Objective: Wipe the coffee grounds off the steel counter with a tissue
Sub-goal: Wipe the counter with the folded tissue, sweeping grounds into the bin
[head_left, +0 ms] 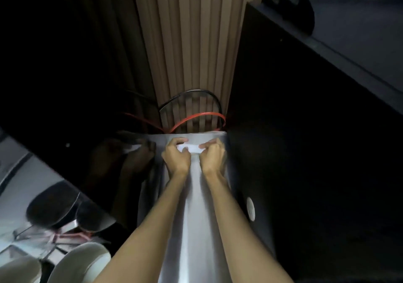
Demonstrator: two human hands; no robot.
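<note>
A narrow strip of steel counter (196, 206) runs away from me between two dark machines. At its far end a white tissue (189, 147) lies pressed on the steel. My left hand (176, 156) grips the tissue's left side and my right hand (212, 156) grips its right side, fingers curled over it. Both forearms stretch along the counter. No coffee grounds can be made out on the steel in this dim, blurred view.
A glossy black machine (76, 112) stands on the left and mirrors my hands. A black appliance (305, 151) walls the right side. Red cable (196, 117) and black cable loop behind the counter before a slatted wooden wall (192, 42). Pale cups (80, 263) sit lower left.
</note>
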